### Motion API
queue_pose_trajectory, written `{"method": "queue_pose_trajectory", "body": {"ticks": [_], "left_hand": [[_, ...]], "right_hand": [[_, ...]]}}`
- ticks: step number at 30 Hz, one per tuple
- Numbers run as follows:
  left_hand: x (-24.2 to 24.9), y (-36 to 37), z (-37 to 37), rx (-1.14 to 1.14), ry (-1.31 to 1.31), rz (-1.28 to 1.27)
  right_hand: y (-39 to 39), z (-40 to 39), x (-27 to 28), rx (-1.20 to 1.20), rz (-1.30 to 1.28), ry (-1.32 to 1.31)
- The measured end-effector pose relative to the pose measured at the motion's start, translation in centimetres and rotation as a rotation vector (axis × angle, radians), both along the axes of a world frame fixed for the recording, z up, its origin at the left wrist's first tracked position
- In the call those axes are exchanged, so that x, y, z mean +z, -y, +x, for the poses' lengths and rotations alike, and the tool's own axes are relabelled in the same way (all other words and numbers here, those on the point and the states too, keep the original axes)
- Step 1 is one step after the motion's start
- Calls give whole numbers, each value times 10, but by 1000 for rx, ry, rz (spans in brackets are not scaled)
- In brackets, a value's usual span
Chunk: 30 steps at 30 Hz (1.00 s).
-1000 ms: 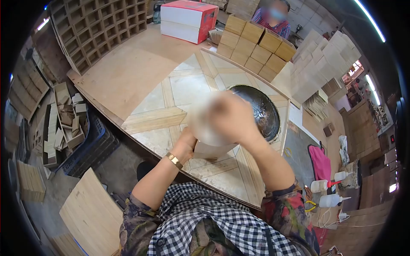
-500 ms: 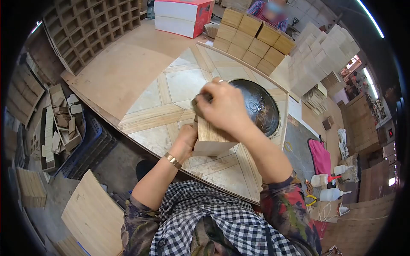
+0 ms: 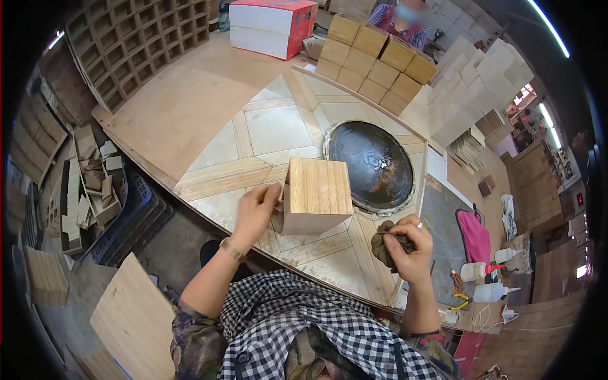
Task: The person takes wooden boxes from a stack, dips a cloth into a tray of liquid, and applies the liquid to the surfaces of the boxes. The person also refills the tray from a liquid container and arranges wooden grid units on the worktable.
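A wooden box (image 3: 320,187) with a grained, yellowish top face and paler sides stands on the patterned tabletop (image 3: 272,130) in front of me. By its left side is my left hand (image 3: 254,212), fingers loosely bent and fingertips right at the box's edge, not wrapped around it. My right hand (image 3: 411,250) is off to the right of the box, closed on a crumpled dark rag (image 3: 384,244). Beyond the box, to the right, lies a round black dish (image 3: 370,164) with a wet, shiny surface and a crusted rim.
Stacked wooden boxes (image 3: 370,60) line the far edge, with a person (image 3: 399,25) behind them. Pale stacked boxes (image 3: 475,82) rise at the right. Squeeze bottles (image 3: 491,291) and pink cloth (image 3: 472,234) lie right. A blue crate (image 3: 136,212) stands left, a red-white carton (image 3: 263,28) at the back.
My right hand has moved from the box's top down to the right with the rag, uncovering the top face. My left hand has eased left from the box's side.
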<state>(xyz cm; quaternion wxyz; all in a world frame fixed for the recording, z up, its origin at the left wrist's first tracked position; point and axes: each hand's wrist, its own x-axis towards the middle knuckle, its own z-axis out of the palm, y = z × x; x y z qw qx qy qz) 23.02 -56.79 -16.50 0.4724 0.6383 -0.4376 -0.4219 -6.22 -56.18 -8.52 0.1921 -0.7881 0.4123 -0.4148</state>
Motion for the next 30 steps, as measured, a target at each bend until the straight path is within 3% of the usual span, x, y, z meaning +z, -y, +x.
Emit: {"method": "queue_pose_trajectory", "body": {"ticks": [1,2,4,5,8,11,14,15,18,19,22,25,30], "left_hand": [[3,-6,6,45,301,-73],[-4,-7,15,0,546,-306],[-11,-6,24,-101,1025,-777],[-11,-8,27,-236,1218,-859],[-17,5,23,-424,1218,-1012],[-3,14,15,-446,1067,-1062],[-8,16,3,-345,856,-909],[-11,14,4,-406,717,-737],[-37,-2,-18,-326,3,-457],[-49,-7,-19,-349,55,-360],[-66,-16,-31,-282,-186,-176],[-63,-18,-34,-272,-101,-221],[-65,-15,-32,-272,45,-271]], "right_hand": [[-1,-7,-7,-29,27,15],[-2,-11,-13,-57,59,30],[-3,-9,-20,-43,88,39],[-2,-4,-22,-28,93,46],[0,13,-20,20,105,85],[4,20,-18,52,77,109],[14,18,-16,8,16,153],[18,18,-15,-12,13,171],[26,25,-18,-25,36,139],[26,31,-20,-4,37,93],[13,55,-24,214,59,-67],[-7,73,-26,307,-126,-349],[62,98,-38,128,-234,-340]]}}
